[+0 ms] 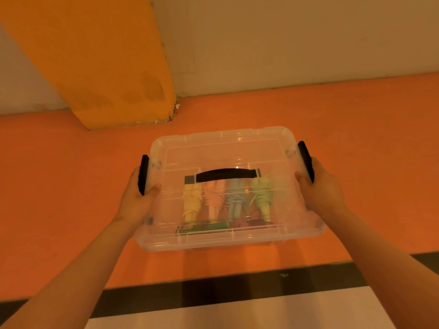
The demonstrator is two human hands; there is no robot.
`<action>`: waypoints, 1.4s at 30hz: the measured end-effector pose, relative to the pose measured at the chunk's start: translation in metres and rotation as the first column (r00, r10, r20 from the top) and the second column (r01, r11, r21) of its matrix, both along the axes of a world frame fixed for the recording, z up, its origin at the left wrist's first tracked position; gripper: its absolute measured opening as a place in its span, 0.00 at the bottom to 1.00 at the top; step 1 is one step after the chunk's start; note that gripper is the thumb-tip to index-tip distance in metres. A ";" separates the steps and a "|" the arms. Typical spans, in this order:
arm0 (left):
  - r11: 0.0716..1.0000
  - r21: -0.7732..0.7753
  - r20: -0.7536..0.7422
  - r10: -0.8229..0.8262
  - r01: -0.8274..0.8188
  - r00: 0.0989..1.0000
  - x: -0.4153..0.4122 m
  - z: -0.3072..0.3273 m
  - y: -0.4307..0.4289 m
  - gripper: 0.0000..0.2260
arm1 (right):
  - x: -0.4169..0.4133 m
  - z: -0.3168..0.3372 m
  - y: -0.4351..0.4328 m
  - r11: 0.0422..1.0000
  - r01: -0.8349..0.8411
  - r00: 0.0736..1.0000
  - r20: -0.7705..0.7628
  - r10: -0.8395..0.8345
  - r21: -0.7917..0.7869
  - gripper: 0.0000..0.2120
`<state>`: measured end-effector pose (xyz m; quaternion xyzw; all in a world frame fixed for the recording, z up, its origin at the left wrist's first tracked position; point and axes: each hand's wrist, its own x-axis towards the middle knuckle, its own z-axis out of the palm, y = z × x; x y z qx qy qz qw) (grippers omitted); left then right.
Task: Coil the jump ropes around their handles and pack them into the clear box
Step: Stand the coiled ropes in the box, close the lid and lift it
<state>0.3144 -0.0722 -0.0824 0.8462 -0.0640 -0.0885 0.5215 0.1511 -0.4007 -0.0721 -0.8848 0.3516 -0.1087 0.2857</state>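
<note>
Box position: the clear box [237, 241] is seen in the middle of the view, over the orange floor [71, 186]; whether it rests on the floor or is lifted cannot be told.
Box long axis: it runs left to right, with the right end turned slightly away from the person.
Lid: the clear lid [223, 143] is set on the box, and its black carry handle [226, 175] lies along the same left-right axis.
Ropes, upright row: a yellow rope [192, 203], a pink rope [213, 198], a blue rope [235, 200] and a light green rope [262, 198] are seen through the lid, coiled round their handles and laid side by side, with their long axes pointing near to far.
Rope, crosswise: a dark green rope [204, 227] is laid left to right against the near wall, across the near ends of the others.
Left hand: the left hand [137, 200] is clasped on the left end at the black left latch [144, 174], with the thumb laid on the lid edge.
Right hand: the right hand [320, 186] is clasped on the right end against the black right latch [306, 160]; its fingers are hidden.
Box relative to hands: the box is held between the two hands, one at each short end.
Surroundings: a yellow pillar [95, 67] is seen at the far left, and a black stripe [213, 293] crosses the floor nearer the person.
</note>
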 end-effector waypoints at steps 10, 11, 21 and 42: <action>0.984 0.171 -0.112 0.058 -0.039 0.992 0.037 0.012 -0.011 0.29 | 0.020 0.001 -0.014 0.999 0.024 0.992 -0.121 -0.028 -0.034 0.27; 0.978 0.202 -0.051 0.061 -0.050 0.997 0.035 0.012 -0.015 0.26 | 0.019 0.000 -0.013 0.999 0.028 0.994 -0.109 -0.032 -0.038 0.26; 0.989 0.150 0.071 -0.006 -0.005 0.997 0.024 0.011 -0.016 0.22 | 0.020 0.003 -0.013 0.997 -0.047 0.994 -0.099 0.040 -0.068 0.22; 0.762 0.616 0.315 -0.469 0.199 0.825 -0.055 0.022 -0.049 0.26 | 0.009 0.020 0.067 0.932 -0.247 0.957 -0.218 0.192 -0.264 0.27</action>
